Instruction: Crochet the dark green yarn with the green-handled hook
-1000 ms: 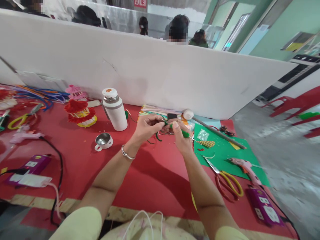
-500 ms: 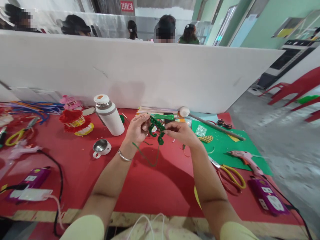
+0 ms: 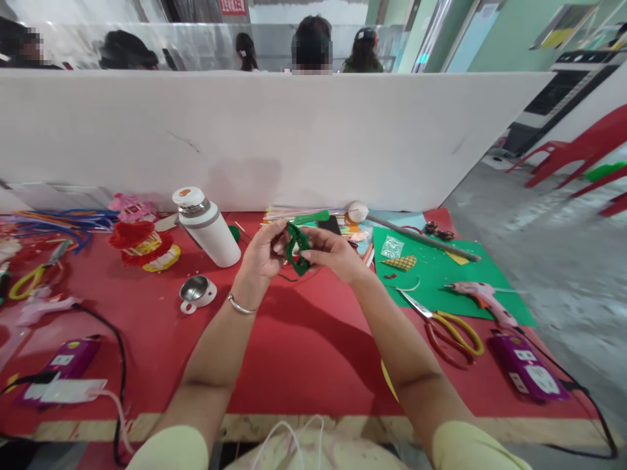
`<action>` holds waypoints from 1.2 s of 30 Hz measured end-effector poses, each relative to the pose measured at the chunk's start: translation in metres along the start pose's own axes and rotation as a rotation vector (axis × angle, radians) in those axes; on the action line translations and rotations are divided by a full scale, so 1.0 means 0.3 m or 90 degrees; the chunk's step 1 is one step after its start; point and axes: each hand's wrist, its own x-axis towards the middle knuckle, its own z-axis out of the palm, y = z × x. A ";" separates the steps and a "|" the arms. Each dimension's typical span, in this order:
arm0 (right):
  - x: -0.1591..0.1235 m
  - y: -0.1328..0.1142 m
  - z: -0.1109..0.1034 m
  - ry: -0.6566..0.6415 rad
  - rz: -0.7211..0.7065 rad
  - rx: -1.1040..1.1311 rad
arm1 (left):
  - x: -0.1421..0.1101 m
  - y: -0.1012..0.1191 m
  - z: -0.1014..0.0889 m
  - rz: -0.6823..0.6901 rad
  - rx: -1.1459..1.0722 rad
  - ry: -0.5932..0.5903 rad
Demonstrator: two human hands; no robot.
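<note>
Between my two hands, above the middle of the red table, is a dark green fuzzy looped strip. Whether it is yarn or chenille stem I cannot tell. My left hand pinches its upper left end with thumb and fingers. On the right side my right hand grips the lower part, its thumb lying on the strip's face. The strip bends into a narrow loop with a gap in the middle. Just behind the hands lies a green-handled tool. Some of the strip is hidden by my fingers.
Left stand a white thermos, a metal-lined cup and a red ruffled craft piece. Scissors, a pink glue gun and a purple power strip lie right. A white board rises behind the table.
The green strip has gone from a bunched shape with a long hanging tail to a narrow loop; the tail no longer shows. My right hand has moved left, closer to my left hand.
</note>
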 end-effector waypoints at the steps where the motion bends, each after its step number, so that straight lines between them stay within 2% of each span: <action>1: -0.003 -0.001 -0.002 -0.008 0.020 -0.021 | 0.002 0.001 -0.001 -0.014 -0.001 0.008; 4: -0.011 -0.011 -0.017 0.023 0.000 -0.102 | 0.006 -0.001 0.001 -0.032 -0.005 0.043; 7: -0.012 -0.019 -0.025 0.042 -0.030 -0.106 | 0.005 -0.004 0.006 -0.015 -0.022 0.048; 10: -0.005 -0.018 -0.025 0.039 -0.005 -0.063 | 0.008 0.004 0.001 0.010 -0.041 0.040; 13: 0.001 -0.008 -0.038 0.009 0.024 -0.064 | 0.019 0.020 -0.016 0.042 -0.071 0.064; 19: 0.003 0.022 -0.113 -0.034 -0.033 -0.230 | 0.039 -0.003 -0.028 0.032 -0.105 0.102; 22: -0.002 0.012 -0.147 0.025 -0.060 -0.288 | 0.036 -0.029 -0.012 0.024 -0.072 0.076; 24: -0.002 -0.001 -0.154 0.098 -0.092 -0.242 | 0.031 -0.039 -0.001 0.020 -0.030 0.060; 26: 0.003 -0.007 -0.144 0.124 -0.097 -0.120 | 0.024 -0.043 0.008 0.011 -0.004 0.046; 28: 0.011 -0.003 -0.120 0.090 -0.078 0.002 | 0.018 -0.044 0.014 -0.007 -0.003 0.032; 31: 0.018 0.015 -0.078 0.032 -0.030 0.090 | 0.014 -0.042 0.015 -0.035 -0.021 0.034; 34: 0.021 0.035 -0.056 -0.019 0.049 0.088 | 0.022 -0.034 0.002 -0.067 -0.033 0.055; 36: 0.025 0.047 -0.053 -0.012 0.074 0.051 | 0.032 -0.027 -0.013 -0.069 -0.042 0.064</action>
